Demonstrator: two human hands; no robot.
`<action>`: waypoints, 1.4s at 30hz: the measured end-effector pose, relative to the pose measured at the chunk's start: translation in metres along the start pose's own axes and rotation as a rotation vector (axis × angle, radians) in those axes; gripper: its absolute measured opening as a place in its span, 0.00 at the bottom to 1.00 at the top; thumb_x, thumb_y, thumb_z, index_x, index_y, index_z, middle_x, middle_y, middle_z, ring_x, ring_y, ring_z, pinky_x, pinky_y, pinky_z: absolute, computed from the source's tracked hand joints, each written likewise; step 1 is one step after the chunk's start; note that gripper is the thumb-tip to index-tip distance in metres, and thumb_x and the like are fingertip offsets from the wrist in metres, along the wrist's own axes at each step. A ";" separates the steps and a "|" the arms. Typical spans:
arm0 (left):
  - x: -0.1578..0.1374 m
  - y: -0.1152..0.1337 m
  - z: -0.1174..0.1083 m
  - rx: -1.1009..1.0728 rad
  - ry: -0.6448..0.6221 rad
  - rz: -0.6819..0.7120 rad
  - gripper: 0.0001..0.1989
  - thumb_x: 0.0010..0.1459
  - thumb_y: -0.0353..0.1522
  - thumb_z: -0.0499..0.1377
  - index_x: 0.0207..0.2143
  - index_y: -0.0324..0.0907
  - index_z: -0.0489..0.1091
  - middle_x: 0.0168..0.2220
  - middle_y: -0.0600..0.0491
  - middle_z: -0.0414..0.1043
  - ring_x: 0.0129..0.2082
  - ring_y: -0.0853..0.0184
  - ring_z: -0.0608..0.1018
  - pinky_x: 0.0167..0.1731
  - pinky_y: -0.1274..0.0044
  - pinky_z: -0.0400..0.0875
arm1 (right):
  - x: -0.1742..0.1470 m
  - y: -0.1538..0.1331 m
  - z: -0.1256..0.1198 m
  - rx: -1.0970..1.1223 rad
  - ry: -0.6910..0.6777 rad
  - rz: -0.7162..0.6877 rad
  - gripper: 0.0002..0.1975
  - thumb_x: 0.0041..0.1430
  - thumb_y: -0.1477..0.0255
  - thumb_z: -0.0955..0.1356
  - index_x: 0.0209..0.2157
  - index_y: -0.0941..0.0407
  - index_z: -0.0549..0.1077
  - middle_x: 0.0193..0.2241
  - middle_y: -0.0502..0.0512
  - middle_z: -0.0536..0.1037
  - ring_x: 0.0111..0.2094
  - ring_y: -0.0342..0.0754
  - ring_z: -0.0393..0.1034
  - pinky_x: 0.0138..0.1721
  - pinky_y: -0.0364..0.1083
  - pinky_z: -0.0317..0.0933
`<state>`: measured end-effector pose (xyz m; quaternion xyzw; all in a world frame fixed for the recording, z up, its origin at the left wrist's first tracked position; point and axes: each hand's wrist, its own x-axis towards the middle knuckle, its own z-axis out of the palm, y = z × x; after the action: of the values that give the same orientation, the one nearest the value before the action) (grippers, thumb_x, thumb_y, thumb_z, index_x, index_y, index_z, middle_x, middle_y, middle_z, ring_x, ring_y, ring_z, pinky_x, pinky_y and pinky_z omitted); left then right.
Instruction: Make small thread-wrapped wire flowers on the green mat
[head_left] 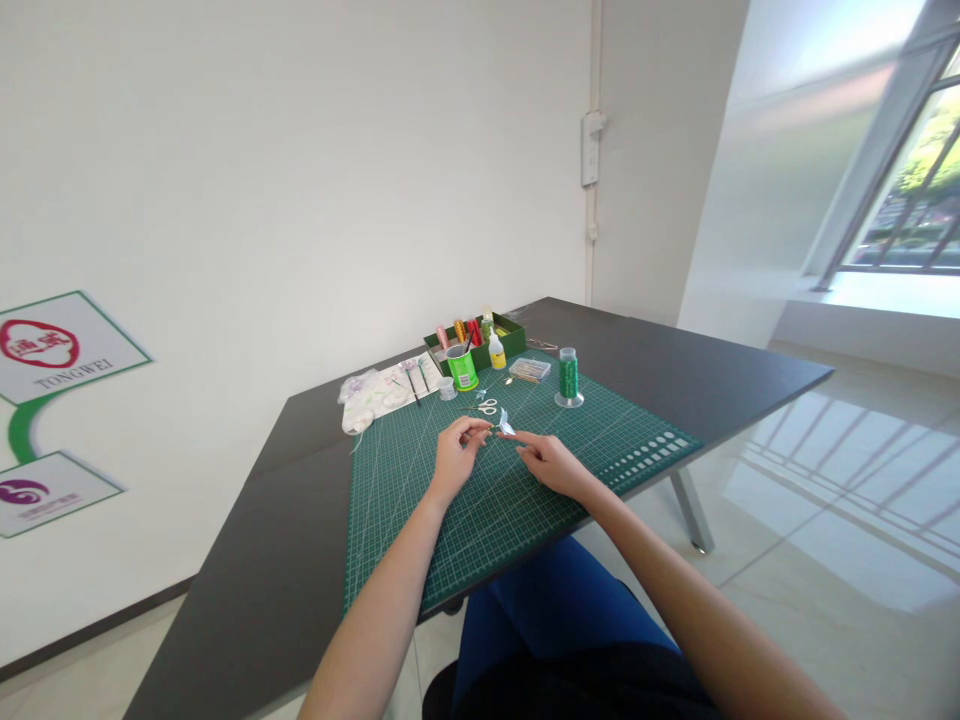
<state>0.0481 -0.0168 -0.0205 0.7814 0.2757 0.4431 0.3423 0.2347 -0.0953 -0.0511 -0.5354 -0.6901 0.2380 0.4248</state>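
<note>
1. Pale blue petal piece is between the two hands, over the green cutting mat, inward from the near edge of the bench.
2. Left hand: the fingers are closed in a pinch at the piece's left end, apparently on a thin stem; the exact contact is too small to tell.
3. Right hand: the index finger stretches to the petals' lower edge, with the thumb apart from it. Nothing shows gripped there; whether the fingertip presses, I cannot tell.
4. It looks very light. The petals seem thin, smooth and a little shiny, so likely easy to crease and perhaps slippery.
5. The stem is probably the safest hold; on the petals, a soft touch along one edge should mark them least.
6. Scissors lie just beyond, toward the bench's far edge.
</note>
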 end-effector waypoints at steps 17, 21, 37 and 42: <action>0.000 -0.001 0.000 -0.011 -0.002 -0.011 0.08 0.60 0.31 0.59 0.38 0.40 0.78 0.35 0.49 0.75 0.30 0.70 0.76 0.27 0.80 0.69 | -0.001 0.001 0.001 0.006 -0.051 -0.046 0.21 0.61 0.75 0.60 0.52 0.60 0.77 0.15 0.43 0.57 0.17 0.40 0.48 0.23 0.41 0.45; 0.000 -0.004 0.000 -0.031 0.016 -0.051 0.08 0.58 0.30 0.59 0.37 0.40 0.78 0.35 0.49 0.75 0.29 0.70 0.76 0.25 0.80 0.68 | -0.001 0.000 0.000 0.016 -0.052 -0.053 0.21 0.61 0.75 0.60 0.51 0.60 0.77 0.15 0.43 0.57 0.17 0.40 0.48 0.22 0.41 0.45; 0.006 -0.014 -0.005 -0.174 0.151 -0.176 0.11 0.53 0.33 0.61 0.37 0.37 0.76 0.32 0.48 0.79 0.26 0.70 0.76 0.22 0.81 0.67 | -0.001 -0.005 0.000 -0.017 -0.045 -0.042 0.18 0.65 0.69 0.61 0.49 0.60 0.77 0.15 0.43 0.56 0.17 0.41 0.48 0.22 0.41 0.43; 0.007 -0.016 -0.007 -0.135 0.196 -0.169 0.11 0.53 0.33 0.61 0.38 0.38 0.76 0.32 0.48 0.79 0.26 0.70 0.76 0.21 0.82 0.67 | -0.001 -0.006 0.000 -0.034 -0.041 -0.045 0.17 0.65 0.69 0.61 0.45 0.59 0.78 0.14 0.43 0.56 0.17 0.41 0.48 0.23 0.42 0.44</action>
<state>0.0431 0.0002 -0.0272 0.6836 0.3421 0.5043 0.4017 0.2313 -0.0986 -0.0466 -0.5217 -0.7146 0.2277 0.4067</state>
